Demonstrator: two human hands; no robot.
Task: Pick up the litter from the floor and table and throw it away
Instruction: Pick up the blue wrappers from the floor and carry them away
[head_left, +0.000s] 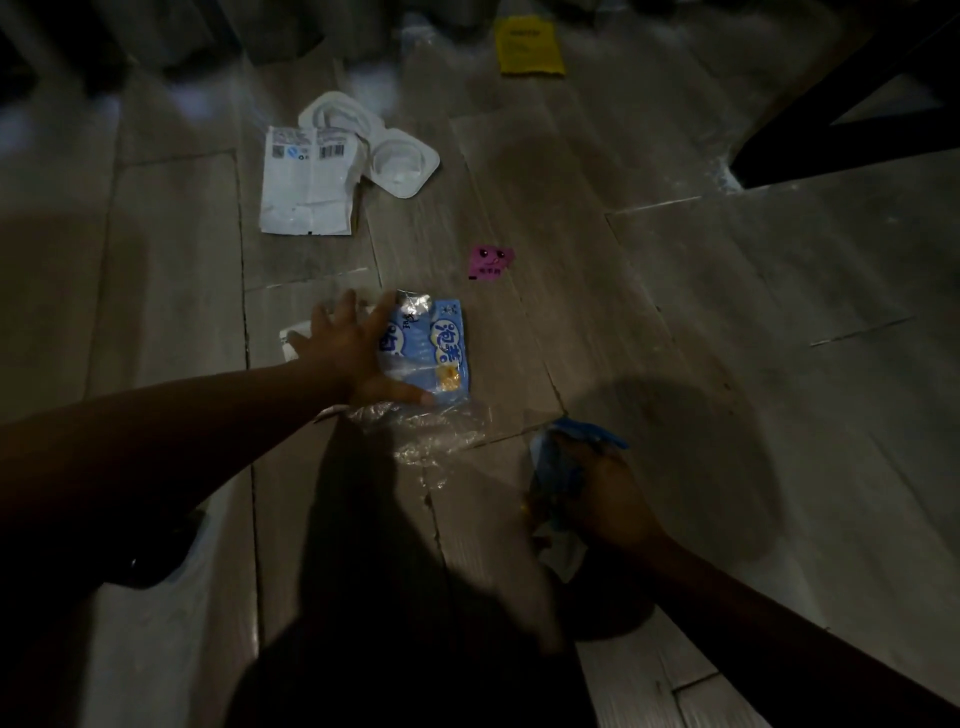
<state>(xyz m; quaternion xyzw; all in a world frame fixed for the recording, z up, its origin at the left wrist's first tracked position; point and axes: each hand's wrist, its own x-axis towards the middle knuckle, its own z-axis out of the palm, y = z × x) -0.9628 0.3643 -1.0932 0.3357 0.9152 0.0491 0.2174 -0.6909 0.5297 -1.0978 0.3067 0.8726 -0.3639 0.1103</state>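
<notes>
On the wooden floor lies a light blue snack wrapper (441, 353) with clear plastic film (436, 431) just below it. My left hand (358, 353) is spread flat over the wrapper's left side, fingers apart, touching it. My right hand (597, 488) hangs lower right, closed around a bundle of crumpled blue wrappers (566, 457). Farther off lie a white pouch (306, 182), a white plastic tray (384, 150), a small pink wrapper (488, 262) and a yellow packet (527, 47).
A dark table leg and frame (841, 104) stand at the upper right. Dark furniture fills the top left. A white scrap (291, 338) peeks from under my left hand. My own shadow covers the floor at the bottom centre.
</notes>
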